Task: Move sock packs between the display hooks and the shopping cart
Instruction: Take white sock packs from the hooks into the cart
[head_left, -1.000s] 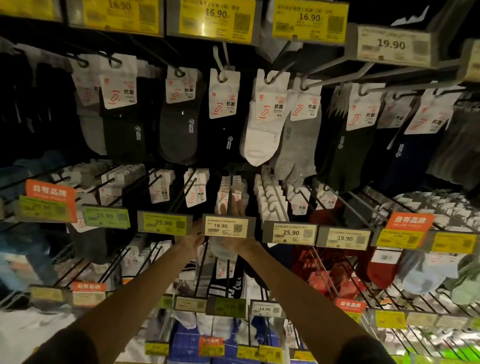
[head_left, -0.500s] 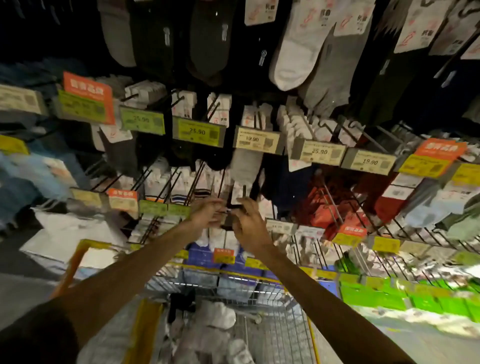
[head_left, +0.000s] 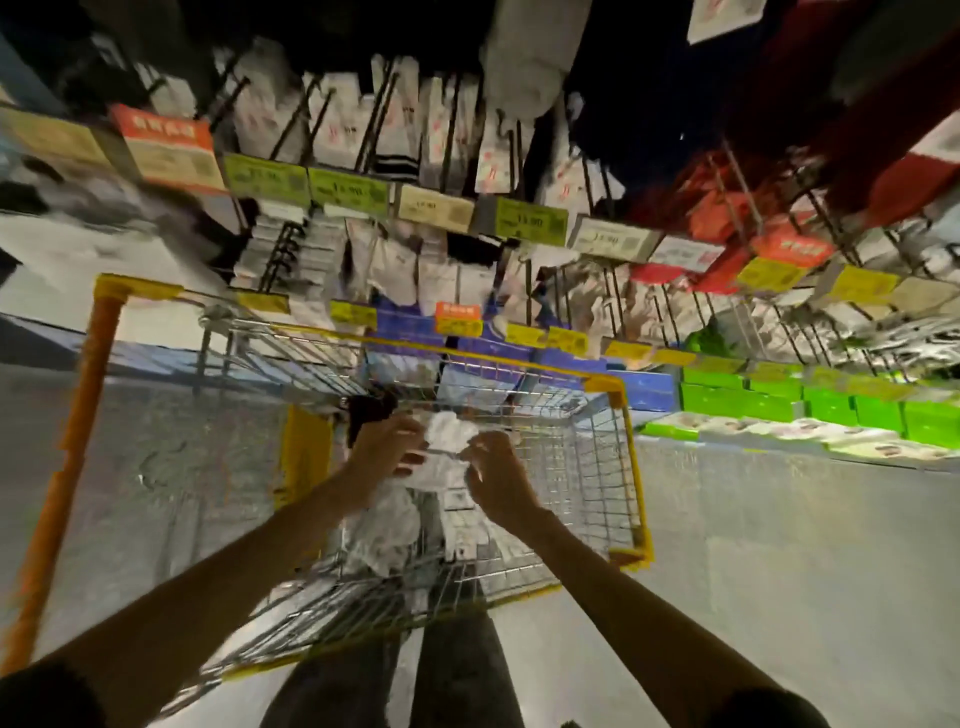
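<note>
Both hands, left hand (head_left: 387, 447) and right hand (head_left: 496, 480), have their fingers pinched around a white sock pack (head_left: 445, 441), held right over the wire shopping cart (head_left: 631, 467), below the display hooks (head_left: 737, 176).

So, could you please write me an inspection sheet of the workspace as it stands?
Surface: wire shopping cart with yellow rim, on grey floor.
Job's things: white sock pack held over the cart; more white packs lying inside; packs on display hooks.
Clutter: price tags along the hooks.
Grippers: left hand and right hand both grip the pack.
Cables: nothing seen.
Surroundings: green boxes and blue boxes low on the shelf.
</note>
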